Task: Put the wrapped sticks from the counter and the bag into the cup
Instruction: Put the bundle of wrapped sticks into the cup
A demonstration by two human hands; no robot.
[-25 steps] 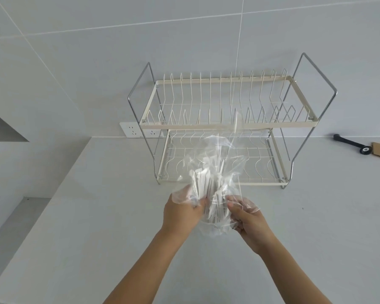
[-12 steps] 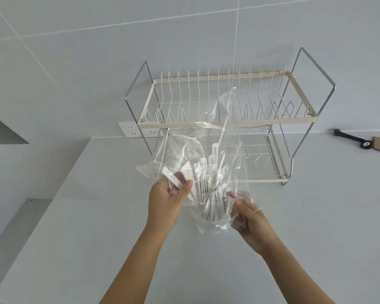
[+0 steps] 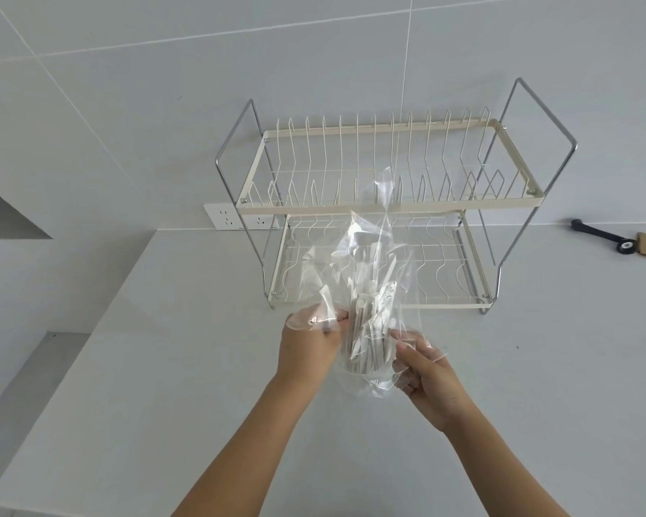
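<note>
Wrapped sticks (image 3: 366, 330) stand bundled inside a clear plastic bag (image 3: 370, 278), gripped between both hands: left hand (image 3: 308, 348) fingers curled around the bundle's left side, right hand (image 3: 426, 371) pinching the bag's right edge, above the white counter (image 3: 165, 386), before a two-tier dish rack (image 3: 388, 203).

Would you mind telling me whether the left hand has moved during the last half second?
Yes: the left hand dropped lower, farther below the white wire dish rack.
</note>
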